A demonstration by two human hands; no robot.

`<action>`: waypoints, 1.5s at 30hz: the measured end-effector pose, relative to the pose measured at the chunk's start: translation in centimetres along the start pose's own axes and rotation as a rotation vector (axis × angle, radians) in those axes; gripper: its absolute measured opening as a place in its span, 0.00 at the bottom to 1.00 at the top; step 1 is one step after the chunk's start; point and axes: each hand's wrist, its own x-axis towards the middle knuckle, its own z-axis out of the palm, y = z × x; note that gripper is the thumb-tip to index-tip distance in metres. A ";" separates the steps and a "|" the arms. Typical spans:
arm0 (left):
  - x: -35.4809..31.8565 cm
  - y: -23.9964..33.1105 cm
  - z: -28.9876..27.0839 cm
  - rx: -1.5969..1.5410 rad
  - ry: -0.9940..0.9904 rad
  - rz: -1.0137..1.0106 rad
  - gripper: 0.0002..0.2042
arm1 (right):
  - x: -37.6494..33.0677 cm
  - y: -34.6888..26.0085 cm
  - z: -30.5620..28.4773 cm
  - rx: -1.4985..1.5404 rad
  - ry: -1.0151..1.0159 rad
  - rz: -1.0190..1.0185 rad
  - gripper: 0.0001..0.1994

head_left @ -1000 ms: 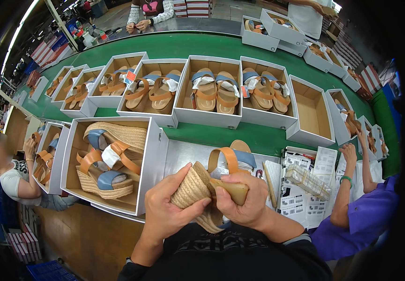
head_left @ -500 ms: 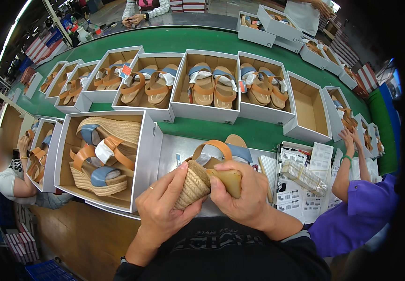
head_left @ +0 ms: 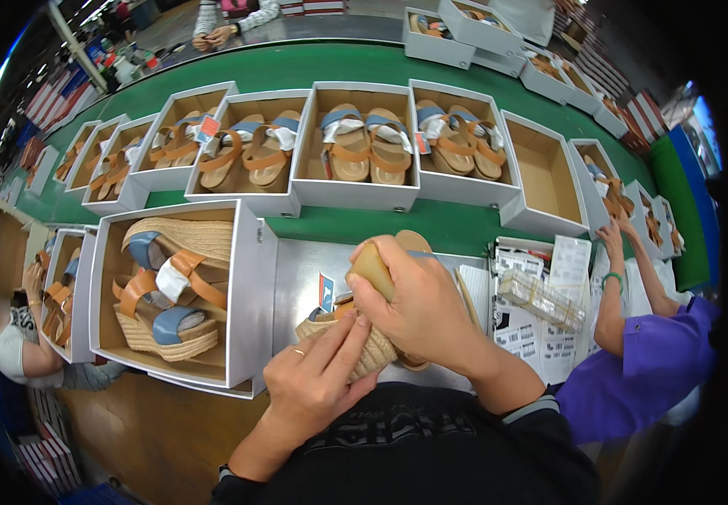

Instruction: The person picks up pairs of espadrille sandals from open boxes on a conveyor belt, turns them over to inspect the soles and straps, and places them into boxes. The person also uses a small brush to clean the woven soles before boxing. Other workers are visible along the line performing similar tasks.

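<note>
In front of my chest, my left hand (head_left: 317, 379) is closed around a wedge sandal (head_left: 372, 353) with a braided rope-covered sole. My right hand (head_left: 431, 307) grips a yellowish, rubbery-looking block (head_left: 370, 273), held just above the sandal; whether the two touch cannot be told. Behind my right hand, another sandal (head_left: 414, 241) rests on a metal tray (head_left: 292, 261), mostly hidden. A small red and blue tag (head_left: 327, 290) shows beside the held sandal. To the left stands a white shoebox (head_left: 248, 295) containing two rope-wedge sandals (head_left: 183, 337) with blue and tan straps.
Across the green bench (head_left: 313, 227) runs a row of white boxes of sandals (head_left: 355, 195); one box (head_left: 545, 181) holds no shoes. Label sheets (head_left: 541, 362) and a clear-wrapped bundle (head_left: 541, 299) lie right. A purple-sleeved co-worker (head_left: 650, 362) reaches in; another person (head_left: 23, 337) works left.
My right hand has lifted the block up and left from the sandal's side. The sandal has turned in my left hand. The whole view has shifted slightly.
</note>
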 end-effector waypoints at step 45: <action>3.7 -2.4 -0.1 -0.712 -0.277 -0.472 0.32 | -1.2 -0.1 -4.4 1.193 -0.098 -0.575 0.10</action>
